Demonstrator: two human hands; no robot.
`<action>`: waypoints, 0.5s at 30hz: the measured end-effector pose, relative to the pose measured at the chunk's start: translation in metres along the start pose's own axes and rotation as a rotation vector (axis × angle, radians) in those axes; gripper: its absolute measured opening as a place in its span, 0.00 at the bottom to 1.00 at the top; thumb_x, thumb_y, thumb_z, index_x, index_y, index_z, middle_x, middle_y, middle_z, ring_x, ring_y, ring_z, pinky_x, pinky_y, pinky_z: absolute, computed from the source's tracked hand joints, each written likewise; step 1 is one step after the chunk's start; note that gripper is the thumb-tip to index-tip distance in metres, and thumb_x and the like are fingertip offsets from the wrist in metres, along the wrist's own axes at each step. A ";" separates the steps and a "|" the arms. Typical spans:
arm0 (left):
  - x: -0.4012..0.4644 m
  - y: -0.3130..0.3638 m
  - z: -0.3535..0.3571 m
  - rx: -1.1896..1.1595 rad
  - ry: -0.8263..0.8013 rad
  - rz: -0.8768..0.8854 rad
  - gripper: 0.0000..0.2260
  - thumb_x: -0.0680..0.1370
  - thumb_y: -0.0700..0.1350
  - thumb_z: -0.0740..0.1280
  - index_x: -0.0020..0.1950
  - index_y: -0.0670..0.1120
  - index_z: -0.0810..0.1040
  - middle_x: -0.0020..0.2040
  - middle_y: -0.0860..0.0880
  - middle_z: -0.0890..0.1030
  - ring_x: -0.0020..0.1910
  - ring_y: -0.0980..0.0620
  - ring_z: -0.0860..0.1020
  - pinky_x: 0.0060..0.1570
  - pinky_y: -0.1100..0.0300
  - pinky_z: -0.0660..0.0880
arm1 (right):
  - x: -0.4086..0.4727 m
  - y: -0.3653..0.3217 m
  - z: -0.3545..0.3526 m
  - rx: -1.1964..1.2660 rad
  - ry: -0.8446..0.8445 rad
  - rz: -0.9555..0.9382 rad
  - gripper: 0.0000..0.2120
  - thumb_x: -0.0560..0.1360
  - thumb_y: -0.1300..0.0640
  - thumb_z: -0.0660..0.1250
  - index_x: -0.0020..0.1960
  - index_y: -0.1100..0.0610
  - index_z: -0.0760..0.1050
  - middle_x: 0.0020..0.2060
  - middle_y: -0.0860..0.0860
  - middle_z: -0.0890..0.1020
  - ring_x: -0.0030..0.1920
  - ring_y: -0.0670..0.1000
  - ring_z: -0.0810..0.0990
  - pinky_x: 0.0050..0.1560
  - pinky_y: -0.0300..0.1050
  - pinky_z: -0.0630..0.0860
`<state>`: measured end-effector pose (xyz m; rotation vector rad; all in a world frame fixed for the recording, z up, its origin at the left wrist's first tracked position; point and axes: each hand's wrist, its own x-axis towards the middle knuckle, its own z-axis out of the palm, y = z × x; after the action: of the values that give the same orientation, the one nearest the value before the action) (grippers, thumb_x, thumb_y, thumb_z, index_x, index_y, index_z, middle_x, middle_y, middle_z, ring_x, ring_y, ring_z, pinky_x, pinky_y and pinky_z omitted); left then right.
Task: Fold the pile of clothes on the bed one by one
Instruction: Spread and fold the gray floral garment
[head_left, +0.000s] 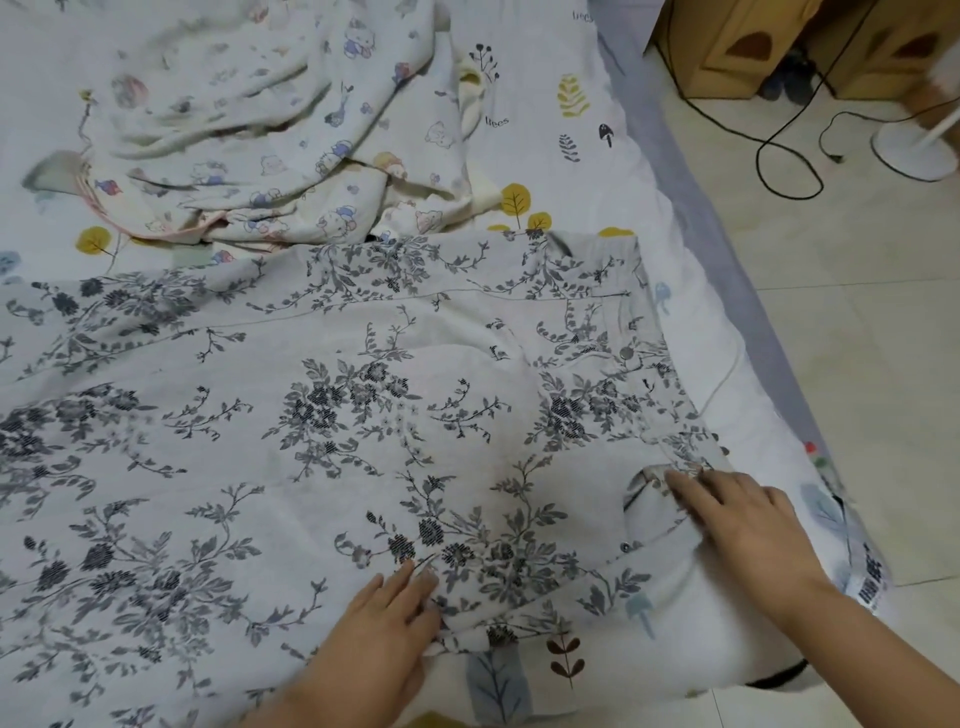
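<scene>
A pale garment with a grey floral print (332, 415) lies spread flat across the bed, its buttoned waist end toward the right. My left hand (384, 618) rests flat on its near edge, fingers straight. My right hand (743, 525) presses with straight fingers on the garment's right corner, next to a small button and a pocket opening. A heap of white cloth with cartoon prints (270, 140) lies crumpled at the back of the bed.
The bed sheet (561, 135) is white with tree and leaf prints; its right edge drops to a tiled floor (857, 338). Black cables (784, 156), a white fan base (914, 150) and wooden furniture (753, 47) stand at the back right.
</scene>
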<state>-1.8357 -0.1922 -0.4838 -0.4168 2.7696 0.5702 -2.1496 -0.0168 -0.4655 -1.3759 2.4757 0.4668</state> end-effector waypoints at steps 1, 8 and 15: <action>-0.001 -0.002 -0.006 -0.056 0.027 0.001 0.20 0.46 0.51 0.80 0.36 0.54 0.84 0.45 0.54 0.84 0.43 0.55 0.84 0.43 0.65 0.79 | 0.002 0.005 -0.002 0.029 0.006 -0.011 0.29 0.75 0.60 0.61 0.73 0.45 0.60 0.66 0.49 0.69 0.66 0.52 0.65 0.61 0.46 0.62; -0.005 -0.024 -0.073 -0.369 -0.025 -0.137 0.04 0.77 0.45 0.61 0.47 0.56 0.70 0.37 0.61 0.73 0.36 0.64 0.72 0.36 0.73 0.65 | 0.018 0.036 -0.045 0.247 0.076 -0.156 0.19 0.55 0.70 0.78 0.42 0.57 0.80 0.37 0.50 0.75 0.40 0.52 0.70 0.38 0.44 0.66; 0.016 -0.072 -0.159 -0.796 0.018 -0.252 0.13 0.78 0.38 0.63 0.37 0.53 0.75 0.29 0.55 0.76 0.27 0.58 0.68 0.28 0.66 0.67 | 0.066 0.038 -0.108 0.529 -0.029 -0.040 0.10 0.68 0.65 0.72 0.36 0.53 0.74 0.34 0.47 0.73 0.39 0.50 0.71 0.37 0.41 0.64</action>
<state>-1.8608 -0.3260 -0.3734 -0.9093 2.3323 1.5856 -2.2242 -0.0920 -0.3871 -1.1790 2.3051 -0.1718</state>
